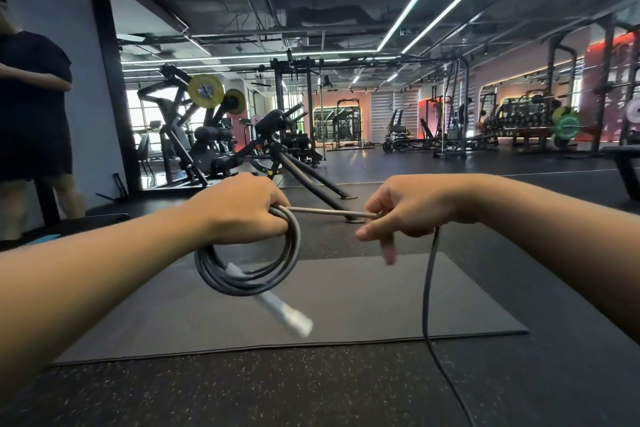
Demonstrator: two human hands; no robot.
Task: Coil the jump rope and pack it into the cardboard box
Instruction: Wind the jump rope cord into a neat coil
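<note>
The left hand gripped the coiled jump rope, fingers curled tight around several loops; a blurred white handle dangled below them. The right hand pinched the taut strand, its free length hanging beneath. Under both lay a grey mat on speckled gym floor, weight machines beyond.

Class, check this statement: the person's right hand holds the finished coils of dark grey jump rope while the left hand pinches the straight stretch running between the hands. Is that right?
One thing is wrong: the hands are swapped. In the head view, the left hand holds the coils of dark grey jump rope, while the right hand pinches the straight stretch.
</note>
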